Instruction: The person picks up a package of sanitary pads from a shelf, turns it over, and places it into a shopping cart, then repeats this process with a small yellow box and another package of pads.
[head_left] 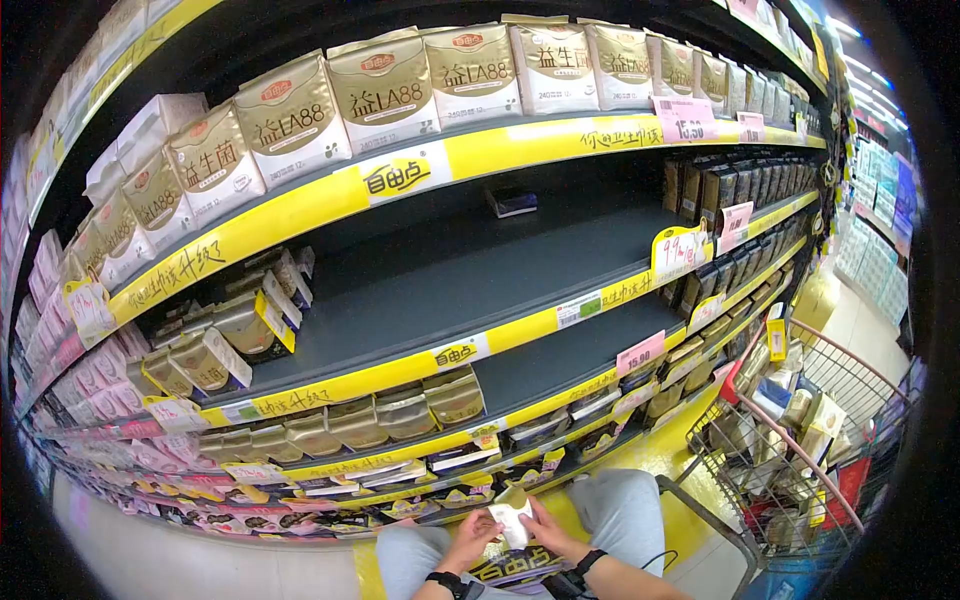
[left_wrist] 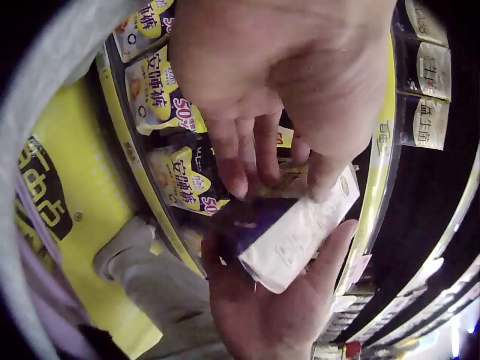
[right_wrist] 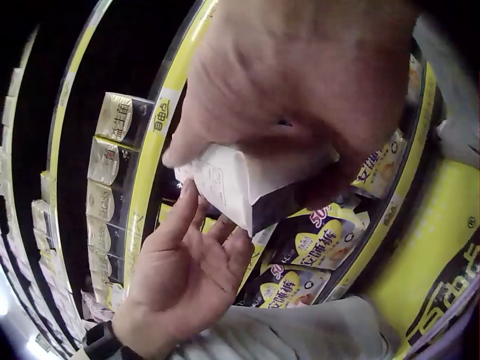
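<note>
facing the shelves [head_left: 400, 270], i'm seeing gold packs [head_left: 385, 92] lining the upper one, and the cart [head_left: 790, 437] beside me is holding more goods. my left hand [head_left: 472, 540] and right hand [head_left: 560, 540] are pinching a white-and-dark packet [head_left: 513, 523] over my lap. i'm judging this partway along: the packet is in hand, and letting go of it is remaining. it's lying between my curling fingers, my left thumb [left_wrist: 328, 180] pressing its white face; some fingertips are hiding, so i'm not placing those.

The packet [head_left: 513, 522] looks smooth, white plastic; the cart [head_left: 800, 430] at right is metal wire, the trousers [head_left: 622, 510] matt cloth.
</note>
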